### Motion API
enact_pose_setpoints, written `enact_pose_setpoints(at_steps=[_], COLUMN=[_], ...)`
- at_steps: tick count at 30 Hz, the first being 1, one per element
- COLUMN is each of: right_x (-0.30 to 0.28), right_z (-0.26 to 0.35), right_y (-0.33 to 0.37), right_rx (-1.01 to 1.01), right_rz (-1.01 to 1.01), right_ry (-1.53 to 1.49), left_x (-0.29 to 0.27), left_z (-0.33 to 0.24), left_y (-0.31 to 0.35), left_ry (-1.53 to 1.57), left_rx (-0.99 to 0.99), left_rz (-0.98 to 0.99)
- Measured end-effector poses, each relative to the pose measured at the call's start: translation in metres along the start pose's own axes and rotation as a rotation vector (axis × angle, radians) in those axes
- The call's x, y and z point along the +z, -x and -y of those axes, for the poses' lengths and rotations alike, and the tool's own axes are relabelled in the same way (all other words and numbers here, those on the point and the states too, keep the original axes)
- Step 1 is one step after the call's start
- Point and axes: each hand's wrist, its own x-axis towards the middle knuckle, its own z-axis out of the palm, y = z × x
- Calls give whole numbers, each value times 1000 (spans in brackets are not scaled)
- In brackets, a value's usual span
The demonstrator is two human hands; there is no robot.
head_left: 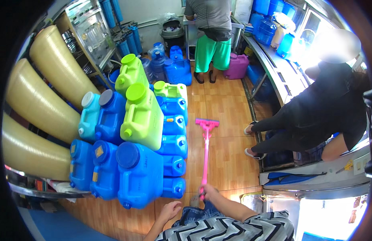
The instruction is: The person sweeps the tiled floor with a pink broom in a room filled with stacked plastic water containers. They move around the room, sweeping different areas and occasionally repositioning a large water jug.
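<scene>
Brown floor (230,164), blue jugs (172,187), pink mop head (207,123)

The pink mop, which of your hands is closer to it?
Right. My right hand is wrapped around the near end of the mop's handle. My left hand is apart from it, off to the left.

Pink handle (205,160) partly behind right grip (210,193)

I see a wood-toned tiled floor (232,154) mid-frame, pale wall (152,9) top centre, metal counter (267,55) and glaring window (314,25) upper right.
</scene>
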Motion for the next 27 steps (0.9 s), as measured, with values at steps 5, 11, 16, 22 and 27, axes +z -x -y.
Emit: enact_pose_setpoints(at_steps=[5, 11, 16, 22, 27], right_x=[55, 119, 135, 85, 14], right_z=[18, 198, 411, 620, 635], right_y=[-5, -78, -129, -155, -158], right_rx=[66, -162, -412, -526, -462], right_rz=[-90, -75, -185, -185, -110], right_ry=[67, -147, -312, -431, -327], left_x=[-24, -47, -54, -54, -51], left_z=[-37, -54, -77, -107, -128], left_y=[-65, -111, -151, -210, -242], left_ry=[-74, -93, -37, -42, -87], left_rx=[-7, -150, -343, -437, -362], left_rz=[12, -50, -37, 8, 23])
